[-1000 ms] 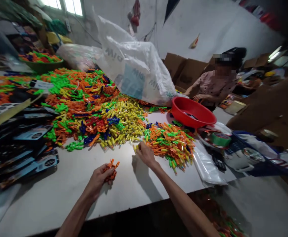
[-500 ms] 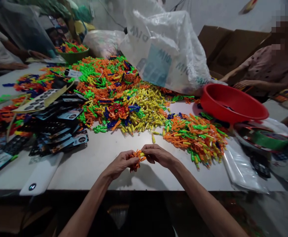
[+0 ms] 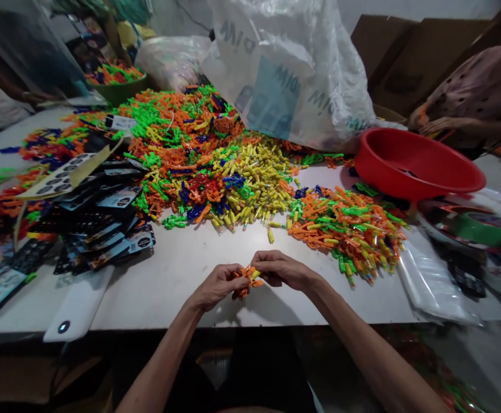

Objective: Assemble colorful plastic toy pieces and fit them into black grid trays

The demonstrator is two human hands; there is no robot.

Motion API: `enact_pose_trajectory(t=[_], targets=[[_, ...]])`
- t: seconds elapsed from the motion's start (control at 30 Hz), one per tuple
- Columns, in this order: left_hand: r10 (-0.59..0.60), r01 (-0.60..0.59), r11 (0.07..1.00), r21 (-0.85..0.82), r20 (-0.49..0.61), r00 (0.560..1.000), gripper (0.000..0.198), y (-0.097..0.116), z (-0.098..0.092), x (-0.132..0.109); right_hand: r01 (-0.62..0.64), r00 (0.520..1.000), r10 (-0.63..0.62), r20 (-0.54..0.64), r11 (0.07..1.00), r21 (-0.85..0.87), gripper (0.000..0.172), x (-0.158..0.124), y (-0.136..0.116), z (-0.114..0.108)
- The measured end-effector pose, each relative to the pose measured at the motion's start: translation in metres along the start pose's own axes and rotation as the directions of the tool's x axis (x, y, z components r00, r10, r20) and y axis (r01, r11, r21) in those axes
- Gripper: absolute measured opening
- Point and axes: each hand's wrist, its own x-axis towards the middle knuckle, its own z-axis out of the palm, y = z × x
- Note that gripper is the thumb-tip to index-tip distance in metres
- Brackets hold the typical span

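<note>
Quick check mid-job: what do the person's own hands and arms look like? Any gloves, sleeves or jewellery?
The bare left hand and bare right hand wear no gloves. The slim left forearm and right forearm show no sleeves or bracelets. No ring is discernible, though some fingers are hidden.

Bunched orange pieces (image 3: 242, 292), yellow piece (image 3: 254, 275) alongside

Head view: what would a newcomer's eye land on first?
Likely the heap of bright plastic pieces across the middle of the white table, with a big translucent sack rising behind it. A red basin stands out at the right. Front and centre, the left hand holds orange pieces, with the right hand close beside it.
</note>
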Motion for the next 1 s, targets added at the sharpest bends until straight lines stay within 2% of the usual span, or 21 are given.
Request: enact_pose_trajectory(t=[0.1, 0.2, 0.3, 0.37, 0.43, 0.47, 0.5, 0.53, 0.6, 0.63, 0.67, 0.7, 0.73, 0.8, 0.83, 0.87, 0.9, 0.93, 1.0], targets=[[-0.003, 0.005, 0.999, 0.053, -0.026, 1.000, 0.029, -0.001, -0.001, 0.001, -0.002, 1.000, 0.002, 0.003, 1.000, -0.004, 0.027, -0.001, 0.002, 0.001], [0.029, -0.004, 0.983, 0.184, -0.134, 0.991, 0.026, -0.001, 0.000, 0.005, 0.104, 0.979, -0.130, -0.154, 0.981, -0.166, 0.027, -0.003, 0.004, 0.009], [0.018, 0.004, 0.985, 0.172, -0.128, 0.992, 0.026, -0.002, 0.003, 0.013, 0.124, 0.949, -0.193, -0.249, 0.956, -0.267, 0.027, -0.006, 0.007, 0.012], [0.020, -0.005, 0.986, 0.169, -0.086, 0.996, 0.034, -0.002, 0.001, 0.021, 0.108, 0.934, -0.192, -0.300, 0.955, -0.277, 0.028, -0.011, 0.008, 0.001], [0.098, -0.060, 0.958, 0.281, -0.124, 0.987, 0.044, 0.001, -0.010, 0.031, 0.103, 0.871, -0.236, -0.430, 0.945, -0.310, 0.029, -0.019, 0.004, -0.024], [0.171, -0.085, 0.916, 0.392, -0.189, 0.967, 0.043, 0.005, -0.019, 0.037, 0.100, 0.808, -0.280, -0.518, 0.932, -0.348, 0.029, -0.025, 0.000, -0.041], [0.260, -0.080, 0.846, 0.527, -0.276, 0.925, 0.039, 0.010, -0.031, 0.044, 0.083, 0.719, -0.339, -0.606, 0.909, -0.409, 0.029, -0.032, -0.006, -0.060], [0.355, -0.028, 0.747, 0.664, -0.363, 0.862, 0.034, 0.016, -0.044, 0.051, 0.038, 0.603, -0.418, -0.680, 0.866, -0.498, 0.029, -0.038, -0.012, -0.078], [0.501, 0.219, 0.497, 0.840, -0.484, 0.717, 0.031, 0.031, -0.074, 0.065, -0.172, 0.325, -0.608, -0.725, 0.715, -0.677, 0.031, -0.047, -0.026, -0.108], [0.518, 0.352, 0.376, 0.857, -0.510, 0.686, 0.032, 0.038, -0.088, 0.072, -0.301, 0.215, -0.688, -0.693, 0.628, -0.717, 0.033, -0.048, -0.031, -0.117], [0.502, 0.453, 0.276, 0.848, -0.529, 0.685, 0.032, 0.044, -0.100, 0.077, -0.400, 0.162, -0.739, -0.653, 0.556, -0.729, 0.034, -0.045, -0.034, -0.121], [0.471, 0.504, 0.201, 0.840, -0.534, 0.702, 0.031, 0.048, -0.109, 0.082, -0.450, 0.184, -0.755, -0.630, 0.505, -0.737, 0.034, -0.039, -0.035, -0.120], [0.438, 0.526, 0.154, 0.837, -0.535, 0.722, 0.029, 0.051, -0.114, 0.084, -0.449, 0.267, -0.737, -0.621, 0.475, -0.757, 0.031, -0.029, -0.033, -0.115], [0.404, 0.519, 0.118, 0.847, -0.518, 0.754, 0.024, 0.049, -0.116, 0.083, -0.362, 0.557, -0.607, -0.567, 0.437, -0.823, 0.023, -0.003, -0.023, -0.097], [0.404, 0.513, 0.119, 0.850, -0.513, 0.757, 0.023, 0.045, -0.114, 0.080, -0.339, 0.665, -0.533, -0.523, 0.409, -0.847, 0.020, 0.011, -0.015, -0.086], [0.406, 0.510, 0.120, 0.852, -0.511, 0.758, 0.022, 0.040, -0.110, 0.075, -0.355, 0.725, -0.466, -0.507, 0.379, -0.855, 0.017, 0.025, -0.008, -0.075], [0.420, 0.503, 0.132, 0.854, -0.508, 0.752, 0.021, 0.035, -0.104, 0.069, -0.386, 0.750, -0.419, -0.511, 0.350, -0.853, 0.016, 0.037, -0.001, -0.066], [0.444, 0.487, 0.159, 0.859, -0.503, 0.741, 0.021, 0.030, -0.099, 0.063, -0.429, 0.749, -0.393, -0.534, 0.327, -0.842, 0.015, 0.046, 0.004, -0.059], [0.518, 0.419, 0.275, 0.865, -0.501, 0.694, 0.018, 0.022, -0.088, 0.050, -0.514, 0.701, -0.378, -0.605, 0.320, -0.796, 0.017, 0.058, 0.009, -0.052]])
